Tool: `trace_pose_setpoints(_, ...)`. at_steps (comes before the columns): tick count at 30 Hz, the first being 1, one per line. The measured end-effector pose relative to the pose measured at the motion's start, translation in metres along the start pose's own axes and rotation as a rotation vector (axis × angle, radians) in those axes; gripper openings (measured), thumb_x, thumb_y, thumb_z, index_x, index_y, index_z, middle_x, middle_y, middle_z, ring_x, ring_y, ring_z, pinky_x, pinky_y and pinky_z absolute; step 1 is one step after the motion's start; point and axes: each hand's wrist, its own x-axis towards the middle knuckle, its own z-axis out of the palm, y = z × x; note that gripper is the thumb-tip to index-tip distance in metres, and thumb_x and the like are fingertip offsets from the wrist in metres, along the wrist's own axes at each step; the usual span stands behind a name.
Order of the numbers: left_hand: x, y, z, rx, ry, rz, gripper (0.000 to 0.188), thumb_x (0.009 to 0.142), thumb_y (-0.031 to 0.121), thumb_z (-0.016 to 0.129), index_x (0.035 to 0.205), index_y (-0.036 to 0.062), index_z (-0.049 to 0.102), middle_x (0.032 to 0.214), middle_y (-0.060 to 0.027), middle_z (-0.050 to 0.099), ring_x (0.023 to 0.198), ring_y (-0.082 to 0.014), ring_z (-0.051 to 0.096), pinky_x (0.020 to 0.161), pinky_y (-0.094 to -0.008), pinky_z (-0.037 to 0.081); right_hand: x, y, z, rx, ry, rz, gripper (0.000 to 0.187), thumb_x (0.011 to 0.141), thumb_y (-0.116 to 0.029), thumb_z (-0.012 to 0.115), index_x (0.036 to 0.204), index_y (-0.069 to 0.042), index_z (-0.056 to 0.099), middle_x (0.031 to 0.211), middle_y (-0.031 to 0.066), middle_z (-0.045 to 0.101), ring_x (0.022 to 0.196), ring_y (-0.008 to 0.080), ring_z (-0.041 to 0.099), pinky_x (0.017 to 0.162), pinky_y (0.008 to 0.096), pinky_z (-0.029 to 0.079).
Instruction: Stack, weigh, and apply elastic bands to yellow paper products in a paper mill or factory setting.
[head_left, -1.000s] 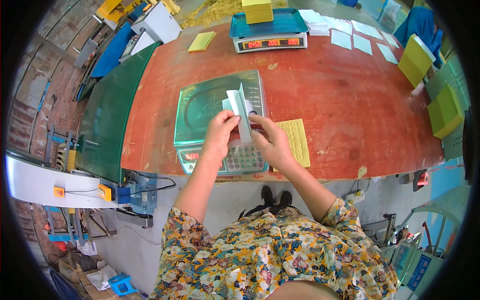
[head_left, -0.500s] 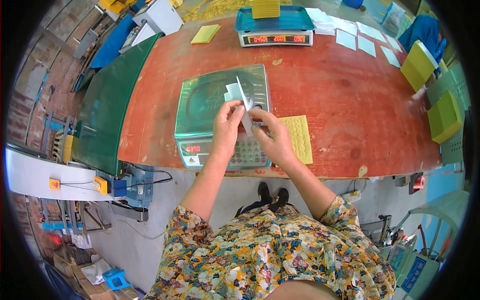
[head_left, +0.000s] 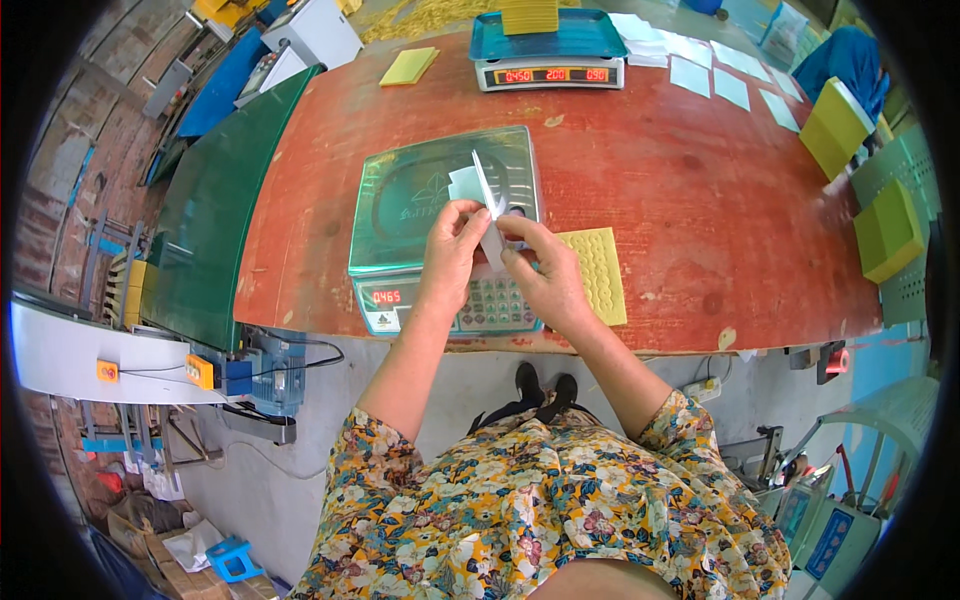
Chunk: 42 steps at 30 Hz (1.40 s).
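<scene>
Above the nearer weighing scale (head_left: 390,235) I hold a thin bundle of white paper sheets (head_left: 486,180), turned almost edge-on, with one lighter corner sticking out to the left. My left hand (head_left: 452,255) pinches the bundle's left side between thumb and fingers. On the other side my right hand (head_left: 545,275) is closed on its lower right edge. The scale has a clear greenish cover and a lit red display, and my hands partly cover its keypad. Right of the scale lies a yellow embossed sheet (head_left: 602,275), its left part hidden behind my right hand.
A second scale (head_left: 548,75) with a blue tray bears a yellow stack at the far edge. White sheets (head_left: 732,90) lie to its right, a yellow pad (head_left: 408,66) to its left. Yellow blocks (head_left: 838,128) stand at the right edge. A green board (head_left: 215,215) flanks the red table.
The reading on the nearer scale's display has changed. My hands and the paper sheets stay almost where they were, and the view has shifted very slightly.
</scene>
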Motion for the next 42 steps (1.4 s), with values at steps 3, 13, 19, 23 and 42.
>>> trace_pose_setpoints(3, 0.0, -0.001, -0.001, -0.013, -0.007, 0.005, 0.018, 0.096, 0.022, 0.064, 0.105, 0.0084, 0.058, 0.092, 0.0008, 0.057, 0.08, -0.0063, 0.054, 0.066, -0.0241, 0.048, 0.0, -0.003, -0.002, 0.002, -0.016, 0.035, 0.034, 0.086, -0.004, 0.06, 0.12, -0.003, 0.061, 0.113, 0.0139, 0.065, 0.101, 0.0234, 0.064, 0.084, 0.0345, 0.052)
trace_pose_setpoints(13, 0.003, -0.001, -0.003, 0.003, -0.009, -0.023, 0.019, 0.096, 0.03, 0.063, 0.102, 0.0128, 0.056, 0.093, 0.0002, 0.062, 0.081, -0.0094, 0.06, 0.07, -0.0281, 0.052, -0.001, 0.004, 0.002, 0.011, 0.003, -0.008, 0.035, 0.084, -0.004, 0.062, 0.119, -0.005, 0.062, 0.111, 0.0146, 0.065, 0.096, 0.0263, 0.065, 0.082, 0.0358, 0.053)
trace_pose_setpoints(19, 0.003, -0.001, -0.003, -0.014, 0.009, -0.031, 0.019, 0.096, 0.026, 0.063, 0.101, 0.008, 0.058, 0.089, 0.0005, 0.059, 0.077, -0.0065, 0.056, 0.065, -0.0244, 0.05, -0.001, -0.003, 0.0, 0.021, -0.042, 0.068, 0.035, 0.087, -0.003, 0.06, 0.122, -0.001, 0.061, 0.116, 0.0113, 0.065, 0.106, 0.0188, 0.062, 0.09, 0.0322, 0.05)
trace_pose_setpoints(23, 0.003, 0.0, -0.003, -0.027, 0.004, -0.012, 0.018, 0.097, 0.025, 0.063, 0.101, 0.0079, 0.059, 0.089, 0.0007, 0.059, 0.076, -0.0065, 0.056, 0.065, -0.0249, 0.05, -0.001, 0.0, 0.0, 0.016, -0.008, 0.025, 0.034, 0.085, -0.005, 0.062, 0.119, -0.004, 0.062, 0.112, 0.0142, 0.065, 0.099, 0.0255, 0.065, 0.083, 0.0357, 0.053)
trace_pose_setpoints(42, 0.006, -0.003, -0.007, -0.026, 0.009, -0.099, 0.015, 0.098, 0.015, 0.054, 0.093, 0.0039, 0.061, 0.087, -0.0018, 0.061, 0.077, -0.0097, 0.06, 0.07, -0.0282, 0.054, 0.051, 0.007, -0.008, -0.24, -0.1, 0.137, 0.03, 0.088, -0.021, 0.067, 0.108, 0.002, 0.067, 0.088, 0.0153, 0.071, 0.074, 0.0192, 0.068, 0.068, 0.0324, 0.053)
